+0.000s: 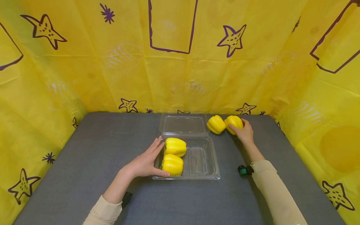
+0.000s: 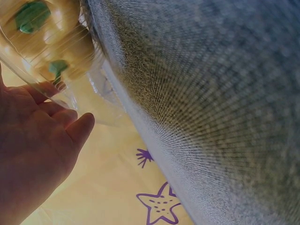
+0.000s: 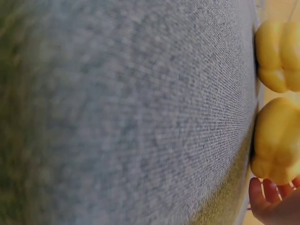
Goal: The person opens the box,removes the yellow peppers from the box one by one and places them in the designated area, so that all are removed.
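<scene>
A clear plastic clamshell container lies with its lid folded back on the table. In its left half sit two yellow bell peppers, a rear one and a front one. My left hand rests along the container's left side, fingers extended, thumb by the front rim. The left wrist view shows green stems through the clear wall. Right of the lid, my right hand grips a yellow bell pepper between thumb and fingers. Another bell pepper lies close on its left.
The transparent lid extends toward the back edge of the grey table. A yellow printed curtain hangs behind and along both sides. Dark straps are on the wrists.
</scene>
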`<state>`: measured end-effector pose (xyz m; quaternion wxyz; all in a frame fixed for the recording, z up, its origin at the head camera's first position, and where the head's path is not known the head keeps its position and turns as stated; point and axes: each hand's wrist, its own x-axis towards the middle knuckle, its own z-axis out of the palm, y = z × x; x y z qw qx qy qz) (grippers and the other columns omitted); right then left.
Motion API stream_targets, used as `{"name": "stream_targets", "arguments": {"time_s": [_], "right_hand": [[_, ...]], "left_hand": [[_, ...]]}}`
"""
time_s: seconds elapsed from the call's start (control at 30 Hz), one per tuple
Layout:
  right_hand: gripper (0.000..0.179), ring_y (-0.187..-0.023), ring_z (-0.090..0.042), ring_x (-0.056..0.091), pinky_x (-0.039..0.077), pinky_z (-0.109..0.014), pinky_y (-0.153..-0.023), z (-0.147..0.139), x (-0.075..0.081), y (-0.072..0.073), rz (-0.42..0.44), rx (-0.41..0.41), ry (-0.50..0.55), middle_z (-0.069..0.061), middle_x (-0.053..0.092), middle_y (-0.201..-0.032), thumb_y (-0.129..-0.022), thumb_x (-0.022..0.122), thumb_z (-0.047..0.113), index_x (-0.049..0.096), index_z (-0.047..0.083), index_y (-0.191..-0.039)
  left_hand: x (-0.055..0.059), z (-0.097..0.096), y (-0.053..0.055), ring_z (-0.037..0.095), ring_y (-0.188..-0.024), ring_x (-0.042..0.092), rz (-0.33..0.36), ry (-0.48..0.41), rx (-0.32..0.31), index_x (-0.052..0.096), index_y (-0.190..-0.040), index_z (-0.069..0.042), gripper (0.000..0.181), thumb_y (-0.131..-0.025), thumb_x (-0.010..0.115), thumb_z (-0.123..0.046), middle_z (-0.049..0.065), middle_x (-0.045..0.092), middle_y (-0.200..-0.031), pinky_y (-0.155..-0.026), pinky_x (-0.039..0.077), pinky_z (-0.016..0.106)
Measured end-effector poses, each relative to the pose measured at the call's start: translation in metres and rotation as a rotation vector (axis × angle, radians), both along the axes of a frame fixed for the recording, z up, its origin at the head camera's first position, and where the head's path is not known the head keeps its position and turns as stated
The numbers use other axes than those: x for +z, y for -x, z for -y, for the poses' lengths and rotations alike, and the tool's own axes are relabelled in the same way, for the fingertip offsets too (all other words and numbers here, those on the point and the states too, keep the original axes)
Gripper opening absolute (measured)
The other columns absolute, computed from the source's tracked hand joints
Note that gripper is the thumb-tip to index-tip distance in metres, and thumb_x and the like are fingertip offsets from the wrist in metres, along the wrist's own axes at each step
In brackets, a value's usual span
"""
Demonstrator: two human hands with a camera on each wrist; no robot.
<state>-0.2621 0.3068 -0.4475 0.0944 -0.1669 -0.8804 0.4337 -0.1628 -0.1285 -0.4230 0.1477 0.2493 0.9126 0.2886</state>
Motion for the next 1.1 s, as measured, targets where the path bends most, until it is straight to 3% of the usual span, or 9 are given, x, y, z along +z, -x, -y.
{"name": "stream_targets", "arguments": {"time_s": [0.4,0.67,0.9,1.1], "right_hand": [[0.085,-0.123,-0.038,0.043,0.035,-0.049,-0.103,-0.002,0.003,-0.008,-0.053,-0.034,0.059,-0.022,0.041,-0.143,-0.085,0.073,0.042,0.034,0.002,-0.149],[0.081,-0.132,-0.035,0.035,0.030,-0.050,-0.108,0.005,0.010,-0.017,-0.107,-0.054,0.066,-0.016,0.039,-0.146,-0.086,0.073,0.043,0.036,0.008,-0.149],[0.077,-0.134,-0.033,0.033,0.029,-0.049,-0.109,0.019,0.022,-0.026,-0.180,-0.039,0.068,-0.014,0.039,-0.147,-0.085,0.075,0.038,0.041,0.008,-0.146],[0.074,-0.132,-0.030,0.035,0.037,-0.045,-0.105,0.031,0.027,-0.035,-0.167,0.000,0.137,-0.013,0.039,-0.146,-0.086,0.074,0.037,0.041,0.009,-0.146]], "left_hand": [[0.000,0.001,0.000,0.023,-0.149,-0.003,0.010,-0.005,0.006,0.014,-0.157,-0.011,0.126,-0.064,0.080,-0.066,0.002,-0.007,-0.164,-0.111,0.025,0.056],[0.000,0.000,0.000,0.023,-0.149,-0.003,0.007,-0.007,0.001,0.014,-0.157,-0.011,0.126,-0.065,0.080,-0.065,0.002,-0.007,-0.164,-0.111,0.025,0.056],[-0.001,0.000,0.000,0.023,-0.149,-0.003,0.007,-0.011,0.001,0.014,-0.157,-0.011,0.126,-0.065,0.080,-0.065,0.002,-0.007,-0.164,-0.111,0.025,0.057],[-0.001,0.001,0.000,0.023,-0.149,-0.003,0.004,-0.012,-0.001,0.014,-0.157,-0.011,0.126,-0.065,0.080,-0.065,0.002,-0.007,-0.164,-0.111,0.026,0.056]]}}
